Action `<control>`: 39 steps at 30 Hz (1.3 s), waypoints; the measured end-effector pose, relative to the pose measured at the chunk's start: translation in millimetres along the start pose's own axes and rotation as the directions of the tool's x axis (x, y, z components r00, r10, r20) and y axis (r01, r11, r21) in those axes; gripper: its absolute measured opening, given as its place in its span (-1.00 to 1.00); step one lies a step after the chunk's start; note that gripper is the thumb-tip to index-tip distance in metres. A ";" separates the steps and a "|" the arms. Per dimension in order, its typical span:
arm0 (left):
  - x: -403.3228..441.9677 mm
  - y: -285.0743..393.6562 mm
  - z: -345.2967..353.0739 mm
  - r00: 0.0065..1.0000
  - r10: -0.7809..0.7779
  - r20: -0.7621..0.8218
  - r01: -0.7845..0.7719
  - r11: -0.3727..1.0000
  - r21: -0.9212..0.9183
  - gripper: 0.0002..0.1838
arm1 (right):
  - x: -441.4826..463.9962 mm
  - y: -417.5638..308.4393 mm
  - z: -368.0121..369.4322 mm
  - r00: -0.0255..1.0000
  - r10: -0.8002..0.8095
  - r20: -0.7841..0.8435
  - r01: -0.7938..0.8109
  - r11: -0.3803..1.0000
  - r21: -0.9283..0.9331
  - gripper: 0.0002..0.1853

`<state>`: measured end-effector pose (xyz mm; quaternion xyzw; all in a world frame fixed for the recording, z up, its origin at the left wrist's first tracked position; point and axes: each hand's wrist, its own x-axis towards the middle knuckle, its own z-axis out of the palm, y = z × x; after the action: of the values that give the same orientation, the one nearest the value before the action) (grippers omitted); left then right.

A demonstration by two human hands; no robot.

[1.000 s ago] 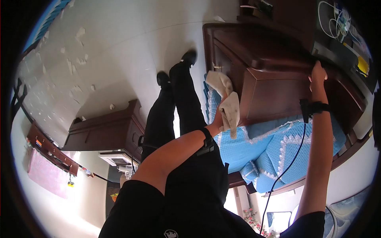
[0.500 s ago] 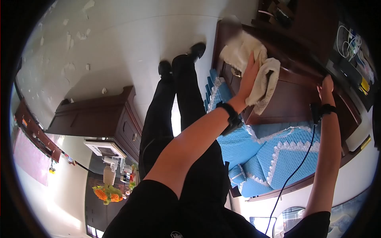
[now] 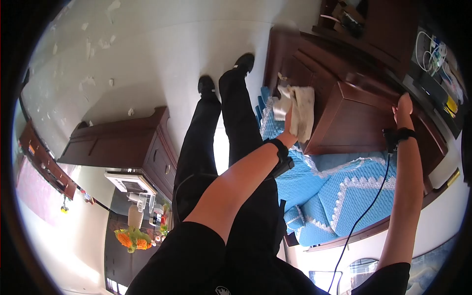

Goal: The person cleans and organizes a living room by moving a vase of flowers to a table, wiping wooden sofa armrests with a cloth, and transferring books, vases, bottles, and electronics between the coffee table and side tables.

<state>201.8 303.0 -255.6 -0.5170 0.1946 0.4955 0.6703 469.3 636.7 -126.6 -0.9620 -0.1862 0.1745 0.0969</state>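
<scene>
My left hand (image 3: 289,122) grips a cream cloth (image 3: 303,110), which hangs in folds beside the front corner of a dark brown wooden cabinet (image 3: 354,118). The cloth covers most of the fingers. On the far right, my right hand (image 3: 404,106) has its fingers curled at the cabinet's edge; the contact is partly hidden. A black strap with a device and a cable sits on the right wrist. Another black strap with a device is around the left wrist.
Blue quilted seat covers (image 3: 354,191) with white lace lie beside the cabinet. White cables (image 3: 432,54) are at the upper right. Another brown cabinet (image 3: 113,140) stands left of my legs. Orange flowers (image 3: 132,239) show at the lower left. Light flakes dot the floor (image 3: 147,59).
My left hand first carried the cloth up and right over the cabinet, then came back down and left to its front corner. My right hand stays at the edge. The view has shifted somewhat.
</scene>
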 end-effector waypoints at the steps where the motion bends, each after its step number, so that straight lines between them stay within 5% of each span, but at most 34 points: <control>1: 1.5 -0.9 30.2 0.994 0.038 -0.104 -0.031 0.997 0.073 -0.59 | -3.5 -0.8 0.9 1.000 0.001 -0.006 -0.001 0.999 -0.033 -0.31; 2: 5.7 -8.3 47.9 0.994 0.023 -0.103 -0.015 0.997 0.074 -0.59 | -3.4 -1.0 -0.4 1.000 0.002 -0.014 -0.003 0.998 -0.068 -0.28; 3: 8.8 -18.6 60.7 0.958 0.285 0.013 -0.260 0.853 0.453 -0.61 | -0.8 2.9 -1.6 0.998 -0.057 0.004 0.058 0.996 -0.067 -0.25; 4: 6.9 -27.0 70.1 0.856 0.472 0.211 -0.464 0.520 0.717 -0.63 | 1.1 4.2 -3.6 0.998 -0.060 0.004 0.060 0.995 -0.084 -0.25; 5: -6.5 -31.2 81.7 0.855 0.478 0.200 -0.462 0.528 0.712 -0.63 | -6.0 2.6 -4.1 0.999 -0.035 0.017 0.035 0.999 -0.038 -0.25; 7: -44.5 -30.8 98.7 0.600 0.581 0.550 -0.562 -0.183 0.806 -0.64 | -14.1 -2.4 -2.9 0.999 -0.020 0.029 0.019 1.000 0.019 -0.25; 8: -58.9 -26.9 93.6 0.595 0.586 0.550 -0.568 -0.178 0.804 -0.64 | -16.4 -1.8 -1.6 1.000 -0.009 -0.027 0.010 1.000 0.027 -0.28; 10: -73.4 -18.2 72.8 0.788 0.428 0.443 -0.398 -0.195 0.896 -0.63 | -13.4 -1.9 2.2 0.997 -0.009 -0.078 0.011 0.999 0.033 -0.32; 11: -65.5 -17.7 57.6 0.787 0.435 0.438 -0.397 -0.187 0.899 -0.63 | -7.4 0.3 0.0 0.998 0.010 -0.055 -0.007 0.999 0.054 -0.39; 13: -37.8 -18.2 -0.5 0.897 0.397 0.192 -0.334 0.328 0.884 -0.60 | -10.9 -0.3 -1.1 0.998 0.026 -0.063 -0.023 0.998 0.050 -0.46; 14: -8.5 -18.7 -44.8 0.957 0.291 -0.008 -0.228 0.768 0.599 -0.58 | -16.8 -0.8 -2.8 0.998 0.019 -0.062 -0.016 0.999 0.043 -0.46; 16: 3.6 -2.1 -33.5 0.980 0.198 -0.027 -0.181 0.937 0.300 -0.54 | -27.6 -3.6 -4.1 1.000 -0.013 -0.017 0.014 0.998 0.064 -0.41; 17: 36.1 3.2 -56.1 0.991 0.007 -0.132 -0.054 0.932 -0.358 -0.55 | -31.4 -5.7 -4.6 1.000 -0.002 -0.005 0.003 0.998 0.065 -0.42; 18: 40.5 11.3 -33.8 0.992 0.010 -0.130 -0.057 0.930 -0.364 -0.55 | -34.5 -7.7 -4.0 1.000 -0.008 -0.002 0.008 0.998 0.062 -0.42; 20: 34.0 31.2 23.2 0.940 0.125 -0.316 -0.089 0.988 0.123 -0.55 | -37.0 -7.5 -3.4 0.999 -0.002 -0.036 0.004 0.999 0.046 -0.42; 21: 47.5 39.5 14.6 0.940 0.119 -0.320 -0.084 0.989 0.120 -0.55 | -33.8 -5.1 -3.0 0.999 -0.001 -0.040 0.002 0.999 0.041 -0.42; 23: 72.4 52.4 -19.6 0.969 0.116 0.219 -0.110 0.993 -0.038 -0.63 | -26.2 3.5 -3.4 0.997 -0.081 -0.019 0.083 0.985 0.151 -0.44; 24: 67.7 60.4 -16.2 0.971 0.106 0.214 -0.102 0.994 -0.032 -0.63 | -30.9 4.3 -5.0 0.997 -0.072 -0.026 0.075 0.986 0.151 -0.44; 27: 73.6 96.1 2.4 0.998 -0.042 -0.039 0.056 0.872 0.487 -0.67 | -39.8 -3.1 -2.5 0.997 -0.058 -0.059 0.062 0.995 0.075 -0.47; 28: 102.3 110.3 -17.0 0.998 -0.042 -0.037 0.055 0.871 0.488 -0.67 | -38.1 -3.0 -1.4 0.996 -0.058 -0.060 0.063 0.995 0.077 -0.47; 30: 130.6 128.8 -33.1 0.927 0.224 0.301 -0.350 0.223 0.910 -0.65 | -37.9 1.4 -1.7 0.993 -0.110 -0.045 0.115 0.986 0.120 -0.47; 31: 113.7 135.0 -10.4 0.993 0.112 0.034 -0.087 0.507 0.858 -0.67 | -39.8 3.5 -2.3 0.994 -0.103 -0.048 0.108 0.987 0.117 -0.47; 32: 87.5 125.2 29.3 0.994 0.109 0.030 -0.082 0.504 0.860 -0.67 | -50.4 -1.1 -0.9 0.995 -0.094 -0.034 0.098 0.984 0.151 -0.44; 34: 63.6 109.5 75.3 0.842 0.301 0.448 -0.520 0.224 0.824 -0.73 | -47.5 -3.5 0.4 0.996 -0.083 -0.026 0.086 0.978 0.192 -0.41; 35: 87.2 112.1 68.0 0.902 0.277 0.331 -0.427 0.462 0.777 -0.78 | -38.5 0.3 0.8 0.994 -0.082 -0.068 0.091 0.985 0.149 -0.37; 36: 90.3 109.4 81.8 0.905 0.273 0.328 -0.422 0.459 0.782 -0.78 | -33.7 3.1 0.8 0.991 -0.082 -0.108 0.093 0.990 0.106 -0.34; 38: 93.2 106.6 117.7 0.972 -0.013 0.235 -0.137 0.782 0.609 -0.74 | -28.6 5.4 -1.5 0.993 -0.081 -0.091 0.090 0.990 0.105 -0.31; 39: 93.2 102.7 133.0 0.998 -0.015 0.067 -0.031 0.780 0.625 -0.69 | -29.9 5.1 -2.0 0.993 -0.087 -0.074 0.094 0.991 0.100 -0.28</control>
<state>119.8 461.4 -327.2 -0.2473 0.3271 0.4230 0.8080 445.7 620.0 -117.1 -0.9518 -0.2169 0.1456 0.1608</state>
